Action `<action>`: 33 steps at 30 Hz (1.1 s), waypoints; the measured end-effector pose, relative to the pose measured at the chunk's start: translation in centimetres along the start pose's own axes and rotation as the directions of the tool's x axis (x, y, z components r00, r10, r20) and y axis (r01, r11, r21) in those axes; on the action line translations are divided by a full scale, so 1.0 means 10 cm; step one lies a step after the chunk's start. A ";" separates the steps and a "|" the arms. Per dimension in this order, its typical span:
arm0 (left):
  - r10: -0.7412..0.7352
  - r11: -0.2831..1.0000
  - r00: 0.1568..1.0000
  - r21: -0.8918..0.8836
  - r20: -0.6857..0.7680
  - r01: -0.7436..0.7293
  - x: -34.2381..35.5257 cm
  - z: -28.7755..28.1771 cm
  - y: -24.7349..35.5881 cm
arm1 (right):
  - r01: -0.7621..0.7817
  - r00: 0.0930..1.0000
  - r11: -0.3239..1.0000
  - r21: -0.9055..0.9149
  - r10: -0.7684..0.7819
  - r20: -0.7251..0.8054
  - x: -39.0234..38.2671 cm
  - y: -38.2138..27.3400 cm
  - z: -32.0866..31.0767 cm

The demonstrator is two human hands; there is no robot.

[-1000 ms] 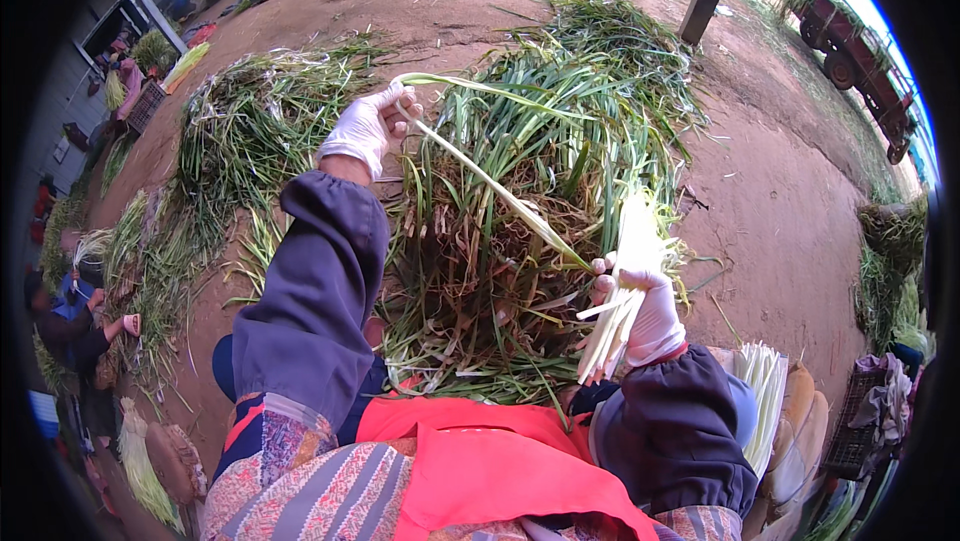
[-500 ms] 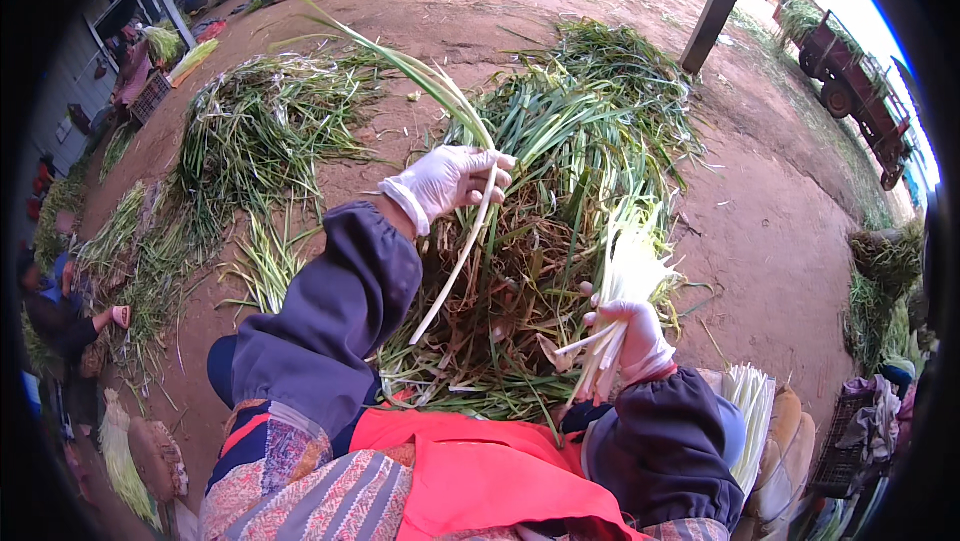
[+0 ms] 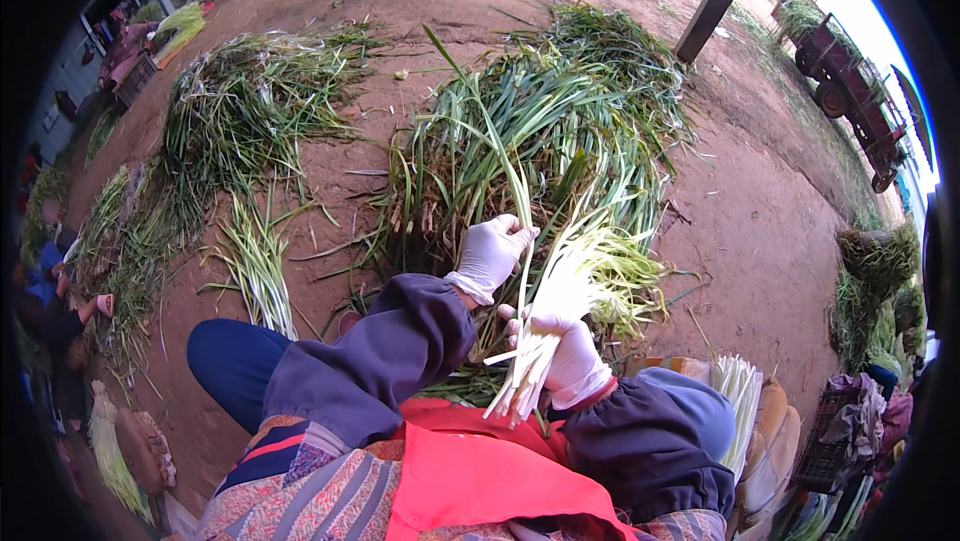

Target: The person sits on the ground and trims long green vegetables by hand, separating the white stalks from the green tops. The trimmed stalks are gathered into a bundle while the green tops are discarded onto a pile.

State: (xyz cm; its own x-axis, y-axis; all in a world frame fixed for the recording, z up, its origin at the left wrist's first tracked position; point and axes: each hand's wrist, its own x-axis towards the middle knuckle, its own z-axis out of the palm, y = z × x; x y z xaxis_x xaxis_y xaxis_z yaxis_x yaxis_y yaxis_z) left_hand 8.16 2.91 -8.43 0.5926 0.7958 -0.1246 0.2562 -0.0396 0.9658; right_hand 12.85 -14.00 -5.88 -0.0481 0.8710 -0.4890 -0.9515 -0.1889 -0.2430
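Observation:
My gloved left hand (image 3: 490, 256) pinches one long leafy stalk (image 3: 513, 181), green at its upper end and pale lower down. That stalk lies along the left side of a bunch of pale yellow-white stalks (image 3: 580, 276), its lower end close to the fingers of my right hand. The bunch is gripped near its white ends by my gloved right hand (image 3: 575, 366), leaves pointing away from me. Beyond both hands spreads a large heap of green leaves (image 3: 540, 121) with brown, dry ones at its near side. A red apron (image 3: 490, 471) covers my lap.
Another leaf heap (image 3: 240, 101) and a small bunch of green-white stalks (image 3: 260, 271) lie on the earth floor to the left. Trimmed white stalks (image 3: 738, 406) rest by my right knee. A post (image 3: 710, 11) and a loaded trailer (image 3: 850, 91) stand far right. Another person sits far left.
My left hand has come down and right, bringing its stalk against the bunch. My right hand has moved left with the bunch. The view has shifted slightly.

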 end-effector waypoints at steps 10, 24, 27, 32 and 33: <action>0.582 0.791 0.807 0.303 -0.101 -0.532 -0.16 0.06 -0.27 | 0.098 0.994 0.995 -0.019 -0.098 -0.048 0.03 -0.03 0.07; -0.012 0.777 0.806 -0.502 0.592 0.380 -0.26 -0.49 -0.21 | 0.255 0.965 0.967 -0.025 -0.256 -0.056 -0.12 -0.11 0.09; -0.052 0.904 0.375 -0.116 0.926 0.412 -0.58 -0.49 -0.14 | 0.162 0.987 0.984 0.068 -0.163 0.010 -0.16 -0.18 0.08; -0.151 0.959 0.837 -0.127 0.526 0.252 -0.40 -0.92 -0.13 | 0.174 0.963 0.977 -0.127 -0.195 -0.183 -0.21 -0.27 0.06; -0.181 0.983 0.817 0.121 0.548 0.137 -0.37 -1.03 -0.18 | 0.206 0.968 0.975 -0.088 -0.216 -0.130 -0.24 -0.33 0.08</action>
State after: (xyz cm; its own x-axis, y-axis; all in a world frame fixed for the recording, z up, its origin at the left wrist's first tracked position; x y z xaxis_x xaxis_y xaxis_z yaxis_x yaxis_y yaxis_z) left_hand -2.32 6.27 -7.38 0.8559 0.3261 -0.4014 0.4254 -0.0027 0.9050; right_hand 15.82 -15.09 -3.20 0.1986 0.8249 -0.5292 -0.9105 -0.0445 -0.4111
